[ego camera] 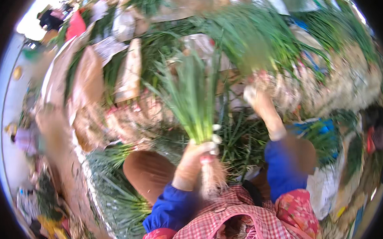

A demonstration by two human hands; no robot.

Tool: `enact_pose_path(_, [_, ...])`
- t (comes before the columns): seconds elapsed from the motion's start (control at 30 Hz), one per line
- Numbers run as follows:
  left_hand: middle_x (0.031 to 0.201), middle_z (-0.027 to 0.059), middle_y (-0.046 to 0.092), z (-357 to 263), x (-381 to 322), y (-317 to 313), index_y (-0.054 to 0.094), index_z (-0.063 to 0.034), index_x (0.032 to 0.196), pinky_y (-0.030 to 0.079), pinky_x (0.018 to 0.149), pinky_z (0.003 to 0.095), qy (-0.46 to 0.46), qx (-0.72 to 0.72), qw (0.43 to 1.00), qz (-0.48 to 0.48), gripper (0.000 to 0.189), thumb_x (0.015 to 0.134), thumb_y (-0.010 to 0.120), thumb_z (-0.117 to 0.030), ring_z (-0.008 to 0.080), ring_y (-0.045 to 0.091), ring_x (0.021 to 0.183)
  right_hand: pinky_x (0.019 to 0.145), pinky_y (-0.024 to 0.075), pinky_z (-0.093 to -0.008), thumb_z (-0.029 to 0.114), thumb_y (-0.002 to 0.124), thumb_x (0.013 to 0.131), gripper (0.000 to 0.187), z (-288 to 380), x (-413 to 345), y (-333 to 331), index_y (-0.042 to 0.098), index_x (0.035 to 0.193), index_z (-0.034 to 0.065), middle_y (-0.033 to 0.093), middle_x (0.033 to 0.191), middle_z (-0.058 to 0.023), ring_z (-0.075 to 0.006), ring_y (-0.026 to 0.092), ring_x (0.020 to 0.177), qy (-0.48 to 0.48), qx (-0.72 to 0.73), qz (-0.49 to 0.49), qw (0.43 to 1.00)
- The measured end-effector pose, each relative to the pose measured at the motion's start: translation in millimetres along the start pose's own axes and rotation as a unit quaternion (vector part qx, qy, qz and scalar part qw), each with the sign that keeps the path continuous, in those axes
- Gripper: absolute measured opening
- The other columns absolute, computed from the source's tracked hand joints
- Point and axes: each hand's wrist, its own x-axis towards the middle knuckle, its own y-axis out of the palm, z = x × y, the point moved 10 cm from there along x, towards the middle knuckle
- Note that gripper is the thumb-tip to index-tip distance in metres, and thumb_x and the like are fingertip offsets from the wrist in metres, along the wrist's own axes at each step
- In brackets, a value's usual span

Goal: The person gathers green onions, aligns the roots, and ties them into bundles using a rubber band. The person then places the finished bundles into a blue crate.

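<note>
A bunch of green onions (196, 109) stands upright in front of me, leaves pointing away and pale roots hanging toward my lap. My left hand (197, 149) is closed around its lower stems, with white coverings on some fingers. Farther off to the right, my right hand (257, 97) reaches to the root ends of a large pile of green onions (255, 36). It is blurred, and I cannot tell whether its fingers grip any stems there.
More rooted onions (130, 119) lie in a row at the left, partly under brown sheets (88, 72). Loose green leaves (243, 143) are scattered between my knees and the piles. Smaller bunches (117, 193) lie beside my left knee. A blue plastic sheet (323, 129) is at the right.
</note>
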Motion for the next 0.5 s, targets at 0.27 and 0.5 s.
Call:
enact_pose_path(0.27, [0.1,0.0143,0.067,3.9,61.0,-29.6,0.051,-0.0011,0.127,0.054,0.06,0.0327,0.017,-0.033,0.999,-0.015,0.051,0.079,0.067,-0.004,0.0196,0.064,0.073,0.076,0.0504,-0.0448,0.037,0.064,0.087,0.034,-70.8,58.8,-30.7,0.063,0.094,0.004,0.069,0.093,-0.0165,-0.035,0.066,0.088,0.181,0.059,0.011,0.982])
enact_pose_path(0.5, [0.109,0.0176,0.065,50.9,90.1,-43.5,0.051,0.0025,0.114,0.059,0.065,0.0348,0.031,-0.063,0.997,-0.033,0.038,0.083,0.071,-0.009,0.0273,0.068,0.076,0.058,0.0472,-0.0384,0.026,0.072,0.085,0.023,50.5,-54.0,-45.5,0.057,0.085,0.0089,0.061,0.073,-0.0116,-0.029,0.058,0.06,0.08,0.02,-0.176,0.981])
